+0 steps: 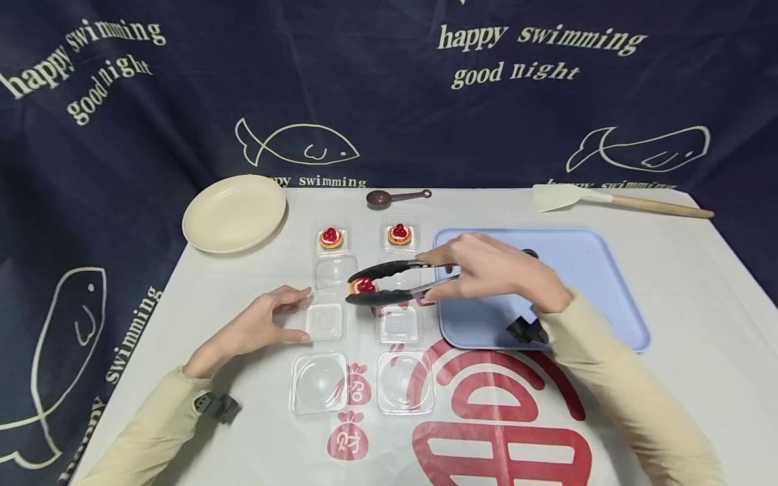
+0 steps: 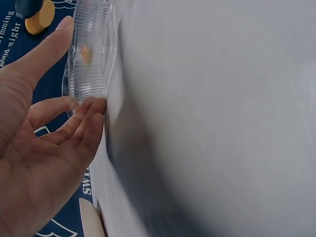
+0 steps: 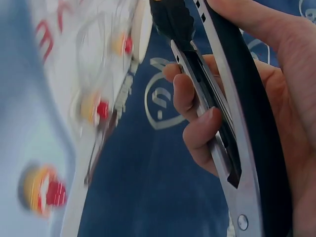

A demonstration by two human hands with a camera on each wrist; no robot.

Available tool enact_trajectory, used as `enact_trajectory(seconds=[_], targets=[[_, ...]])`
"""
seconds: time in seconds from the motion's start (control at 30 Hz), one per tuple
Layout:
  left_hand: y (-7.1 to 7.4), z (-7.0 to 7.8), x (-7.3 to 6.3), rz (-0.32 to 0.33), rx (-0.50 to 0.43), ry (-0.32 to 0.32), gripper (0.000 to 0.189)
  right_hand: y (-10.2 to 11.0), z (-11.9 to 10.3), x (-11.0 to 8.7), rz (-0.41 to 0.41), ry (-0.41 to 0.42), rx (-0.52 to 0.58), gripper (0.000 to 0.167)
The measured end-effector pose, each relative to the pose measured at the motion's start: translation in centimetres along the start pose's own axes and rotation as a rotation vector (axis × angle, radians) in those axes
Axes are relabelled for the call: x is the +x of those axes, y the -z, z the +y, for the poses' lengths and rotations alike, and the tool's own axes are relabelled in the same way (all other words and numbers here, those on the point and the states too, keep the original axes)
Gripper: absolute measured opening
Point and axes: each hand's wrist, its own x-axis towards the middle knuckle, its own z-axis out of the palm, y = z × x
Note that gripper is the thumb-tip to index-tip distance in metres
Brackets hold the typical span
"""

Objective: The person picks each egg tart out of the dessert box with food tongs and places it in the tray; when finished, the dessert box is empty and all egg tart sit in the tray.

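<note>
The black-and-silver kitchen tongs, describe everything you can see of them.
The black-and-silver kitchen tongs have two long, metallic-looking arms, black tips that look like plastic or silicone, and a black handle covering. A round rivet shows on the metal. Gripped by the person's right hand, they point toward the person's left, tips above the clear plastic containers. The tips are parted, with a small round red-topped tart between them, apparently pinched.

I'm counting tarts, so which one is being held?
The tart gripped between the tongs; two others sit in boxes and a fourth lies on the tray.
</note>
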Motion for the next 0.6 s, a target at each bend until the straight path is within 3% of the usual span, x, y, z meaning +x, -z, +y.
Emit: enact_trajectory(seconds=[0.37, 0.6], targets=[[0.0, 0.1, 0.0, 0.002, 0.004, 0.015, 0.074, 2.0, 5.0, -6.8, 0.141, -0.181, 0.030, 0.058], [0.0, 0.2, 0.0, -0.013, 0.004, 0.027, 0.073, 2.2, 7.8, -11.4, 0.265, -0.360, 0.033, 0.053]])
